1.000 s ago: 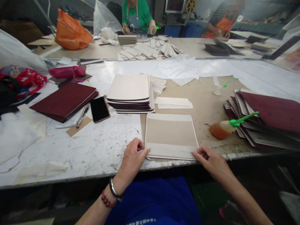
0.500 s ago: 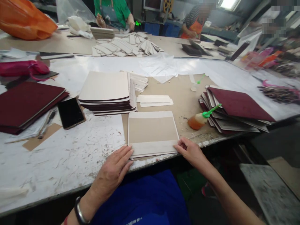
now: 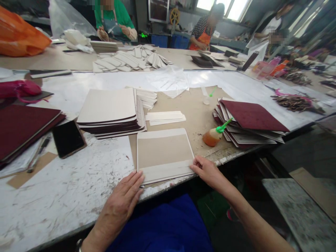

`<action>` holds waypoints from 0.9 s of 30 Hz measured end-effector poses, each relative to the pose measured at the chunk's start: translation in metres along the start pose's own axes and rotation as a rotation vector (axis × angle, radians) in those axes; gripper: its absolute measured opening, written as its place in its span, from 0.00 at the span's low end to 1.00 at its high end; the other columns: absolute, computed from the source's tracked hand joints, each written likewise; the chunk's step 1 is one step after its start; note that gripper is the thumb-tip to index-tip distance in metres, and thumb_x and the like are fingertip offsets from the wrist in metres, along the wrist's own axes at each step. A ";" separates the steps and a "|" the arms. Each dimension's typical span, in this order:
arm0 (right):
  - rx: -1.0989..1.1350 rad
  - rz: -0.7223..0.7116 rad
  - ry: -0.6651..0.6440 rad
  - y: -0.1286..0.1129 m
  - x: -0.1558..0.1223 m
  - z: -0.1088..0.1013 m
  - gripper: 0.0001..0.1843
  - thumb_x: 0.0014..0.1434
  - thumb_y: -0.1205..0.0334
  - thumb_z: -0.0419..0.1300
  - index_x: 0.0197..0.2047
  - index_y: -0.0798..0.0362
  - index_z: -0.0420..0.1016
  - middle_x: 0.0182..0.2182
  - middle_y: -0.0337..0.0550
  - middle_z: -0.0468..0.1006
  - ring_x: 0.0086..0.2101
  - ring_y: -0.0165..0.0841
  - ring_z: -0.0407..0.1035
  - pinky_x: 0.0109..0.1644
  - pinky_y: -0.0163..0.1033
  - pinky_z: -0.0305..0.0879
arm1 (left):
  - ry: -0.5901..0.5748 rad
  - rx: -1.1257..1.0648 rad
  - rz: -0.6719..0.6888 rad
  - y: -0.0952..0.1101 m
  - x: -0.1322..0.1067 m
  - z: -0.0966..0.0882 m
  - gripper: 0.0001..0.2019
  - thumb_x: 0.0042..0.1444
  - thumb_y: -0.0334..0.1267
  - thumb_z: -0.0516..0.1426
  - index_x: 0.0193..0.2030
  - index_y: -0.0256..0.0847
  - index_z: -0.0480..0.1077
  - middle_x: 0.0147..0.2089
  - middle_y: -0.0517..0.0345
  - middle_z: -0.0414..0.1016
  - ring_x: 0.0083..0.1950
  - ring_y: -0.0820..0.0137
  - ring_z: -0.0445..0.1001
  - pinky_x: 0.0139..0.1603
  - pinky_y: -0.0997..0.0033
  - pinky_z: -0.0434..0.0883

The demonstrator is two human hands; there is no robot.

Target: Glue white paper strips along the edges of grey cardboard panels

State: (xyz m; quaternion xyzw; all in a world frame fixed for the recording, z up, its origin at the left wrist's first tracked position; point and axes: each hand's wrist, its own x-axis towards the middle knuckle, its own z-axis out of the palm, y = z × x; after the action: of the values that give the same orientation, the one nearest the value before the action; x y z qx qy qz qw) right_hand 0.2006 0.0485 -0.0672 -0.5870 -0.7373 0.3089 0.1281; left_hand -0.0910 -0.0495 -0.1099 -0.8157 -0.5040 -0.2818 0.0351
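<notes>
In the head view a beige panel with a pale border and a lighter strip along its near side lies flat at the table's front edge. My left hand is open, its fingers stretched out and their tips resting on the panel's near left corner. At the near right corner, my right hand has thumb and fingers closed on the panel's edge. Pale strips lie just beyond the panel. To its right stands a glue bottle of amber liquid with a green nozzle.
A stack of pale panels sits left of the strips. Maroon covers are piled at the right and far left, near a phone and a pen. Across the table, people work by a heap of pale pieces.
The camera view has shifted, so the whole scene sits lower and further left. Both hands keep their places at the panel's near corners.
</notes>
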 end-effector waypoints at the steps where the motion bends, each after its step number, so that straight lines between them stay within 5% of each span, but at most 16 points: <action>1: -0.004 0.006 -0.005 -0.001 0.000 0.000 0.08 0.53 0.61 0.52 0.24 0.51 0.59 0.21 0.34 0.62 0.25 0.30 0.59 0.29 0.34 0.52 | 0.007 0.003 0.005 0.000 0.000 0.000 0.22 0.59 0.33 0.51 0.60 0.41 0.57 0.56 0.50 0.68 0.58 0.63 0.64 0.56 0.59 0.67; 27: -0.031 0.088 0.049 0.008 0.004 0.002 0.06 0.50 0.64 0.54 0.31 0.51 0.58 0.23 0.35 0.66 0.26 0.31 0.64 0.31 0.34 0.57 | 0.016 0.038 0.014 0.001 0.000 0.001 0.20 0.59 0.32 0.49 0.58 0.40 0.59 0.56 0.50 0.68 0.57 0.63 0.65 0.53 0.59 0.69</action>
State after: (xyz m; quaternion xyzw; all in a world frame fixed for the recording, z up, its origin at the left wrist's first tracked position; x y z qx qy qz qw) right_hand 0.2045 0.0524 -0.0745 -0.6279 -0.7122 0.2885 0.1233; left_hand -0.0899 -0.0495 -0.1103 -0.8161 -0.5032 -0.2787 0.0565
